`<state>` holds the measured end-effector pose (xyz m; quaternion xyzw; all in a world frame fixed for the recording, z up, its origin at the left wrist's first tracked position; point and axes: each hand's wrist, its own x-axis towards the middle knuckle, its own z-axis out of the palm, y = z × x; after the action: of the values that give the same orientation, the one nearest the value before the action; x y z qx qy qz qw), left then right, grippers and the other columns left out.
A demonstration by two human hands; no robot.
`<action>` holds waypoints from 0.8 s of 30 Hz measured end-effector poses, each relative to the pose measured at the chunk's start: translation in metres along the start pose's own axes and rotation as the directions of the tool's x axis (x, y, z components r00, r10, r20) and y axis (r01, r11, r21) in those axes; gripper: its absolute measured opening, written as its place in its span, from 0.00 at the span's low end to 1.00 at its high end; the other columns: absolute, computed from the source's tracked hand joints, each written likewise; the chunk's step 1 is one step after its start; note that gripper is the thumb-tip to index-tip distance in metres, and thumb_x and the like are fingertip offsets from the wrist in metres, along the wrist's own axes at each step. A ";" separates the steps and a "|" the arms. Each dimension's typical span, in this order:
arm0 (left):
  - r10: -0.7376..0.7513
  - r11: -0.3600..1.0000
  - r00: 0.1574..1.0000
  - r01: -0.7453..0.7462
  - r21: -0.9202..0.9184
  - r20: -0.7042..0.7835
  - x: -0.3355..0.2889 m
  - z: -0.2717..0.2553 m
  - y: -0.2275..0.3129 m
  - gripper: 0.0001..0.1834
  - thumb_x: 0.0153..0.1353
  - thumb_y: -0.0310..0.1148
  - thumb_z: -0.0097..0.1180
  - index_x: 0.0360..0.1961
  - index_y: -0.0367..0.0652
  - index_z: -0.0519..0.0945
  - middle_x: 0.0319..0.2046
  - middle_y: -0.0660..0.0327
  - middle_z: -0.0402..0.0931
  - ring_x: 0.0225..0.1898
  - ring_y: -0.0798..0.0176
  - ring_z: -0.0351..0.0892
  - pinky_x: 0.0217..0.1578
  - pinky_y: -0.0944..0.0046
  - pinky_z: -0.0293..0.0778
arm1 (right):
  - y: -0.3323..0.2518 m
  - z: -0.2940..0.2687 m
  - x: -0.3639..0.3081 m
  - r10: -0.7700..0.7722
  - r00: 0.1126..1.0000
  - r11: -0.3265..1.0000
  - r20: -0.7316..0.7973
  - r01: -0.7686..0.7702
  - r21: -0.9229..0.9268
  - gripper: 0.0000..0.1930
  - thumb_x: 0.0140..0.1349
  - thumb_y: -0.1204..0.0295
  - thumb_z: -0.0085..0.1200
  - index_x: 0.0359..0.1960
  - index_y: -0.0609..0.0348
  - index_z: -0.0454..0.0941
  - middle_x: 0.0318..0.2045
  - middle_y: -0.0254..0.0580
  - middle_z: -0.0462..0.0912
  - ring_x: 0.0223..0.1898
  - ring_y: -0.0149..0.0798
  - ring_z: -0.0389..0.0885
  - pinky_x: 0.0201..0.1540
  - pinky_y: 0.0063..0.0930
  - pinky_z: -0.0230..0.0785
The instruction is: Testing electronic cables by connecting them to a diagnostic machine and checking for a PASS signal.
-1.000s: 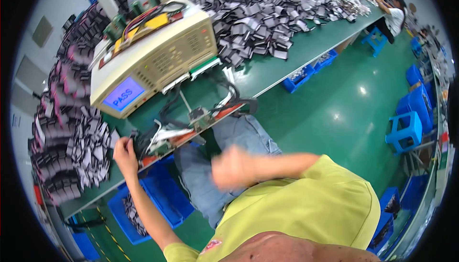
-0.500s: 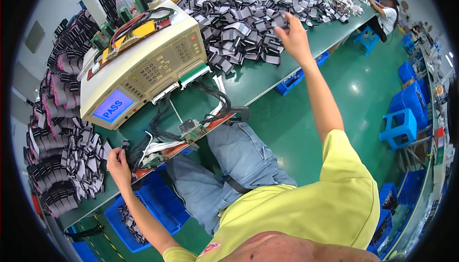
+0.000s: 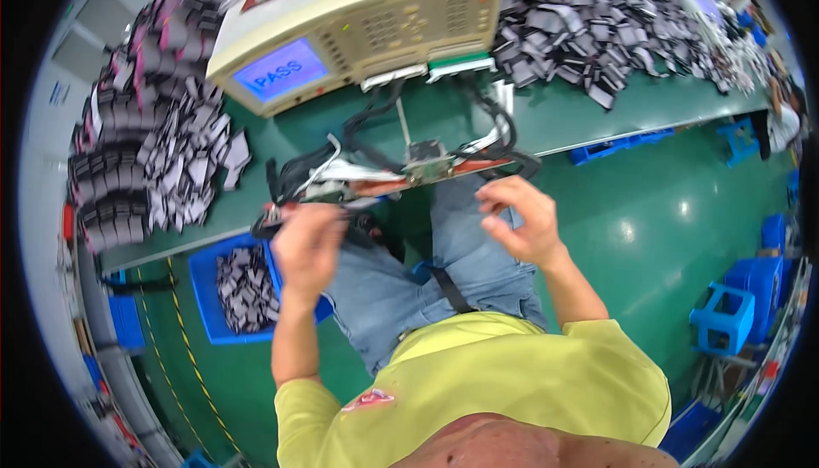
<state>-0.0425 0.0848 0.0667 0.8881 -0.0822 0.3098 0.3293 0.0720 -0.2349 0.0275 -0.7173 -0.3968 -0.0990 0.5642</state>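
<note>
My left hand is smeared by motion at the left end of the fixture board; its fingers cannot be made out, nor whether it holds anything. Over my right thigh, just below the board's right end, my right hand has curled fingers with the thumb apart; nothing shows between them. Black and white wires run from the board to connectors on the front of a beige bench tester. Its lit blue screen shows a text message. A small green connector block sits mid-board.
Grey-black ribbon cables are heaped at the back right of the green table. More cables lie piled at the left. Below stands a blue bin of cables. A blue stool is at the right; a person sits far right.
My right hand has come back from the cable heap to the board's right end. My left hand has moved right and nearer to me. The view has turned.
</note>
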 end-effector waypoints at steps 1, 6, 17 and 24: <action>-0.013 0.999 0.995 0.017 -0.047 0.099 -0.001 0.016 0.016 0.09 0.57 0.19 0.68 0.40 0.37 0.84 0.34 0.52 0.84 0.35 0.49 0.85 0.35 0.56 0.80 | -0.004 0.014 -0.001 -0.001 0.997 0.996 0.075 -0.006 0.094 0.21 0.58 0.74 0.72 0.53 0.65 0.82 0.45 0.49 0.85 0.38 0.40 0.88 0.39 0.31 0.82; -0.095 0.931 0.960 0.180 -0.318 0.265 -0.012 0.053 0.031 0.09 0.59 0.21 0.69 0.40 0.37 0.85 0.34 0.55 0.83 0.33 0.56 0.84 0.33 0.59 0.79 | -0.001 0.042 0.006 -0.010 0.944 0.994 0.329 -0.026 0.104 0.18 0.64 0.81 0.66 0.55 0.66 0.79 0.48 0.50 0.82 0.41 0.39 0.86 0.42 0.30 0.83; -0.378 0.567 0.893 0.432 -0.702 0.244 -0.033 0.061 0.011 0.12 0.54 0.19 0.75 0.37 0.37 0.83 0.35 0.64 0.78 0.35 0.72 0.72 0.36 0.71 0.68 | 0.007 0.034 0.003 0.221 0.926 0.835 0.307 -0.342 0.432 0.12 0.62 0.83 0.69 0.42 0.64 0.78 0.41 0.39 0.81 0.39 0.28 0.81 0.40 0.22 0.78; -0.303 0.866 0.950 0.239 -0.440 -0.080 -0.015 0.074 0.019 0.14 0.51 0.20 0.76 0.37 0.37 0.84 0.34 0.60 0.81 0.31 0.66 0.77 0.31 0.68 0.72 | 0.000 0.050 0.020 0.228 0.971 0.955 -0.074 -0.208 0.212 0.12 0.58 0.84 0.71 0.42 0.66 0.82 0.39 0.42 0.83 0.40 0.34 0.85 0.41 0.27 0.83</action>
<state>-0.0244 0.0224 0.0237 0.7726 0.0023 0.2991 0.5601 0.0700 -0.1813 0.0217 -0.6898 -0.2950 -0.0301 0.6605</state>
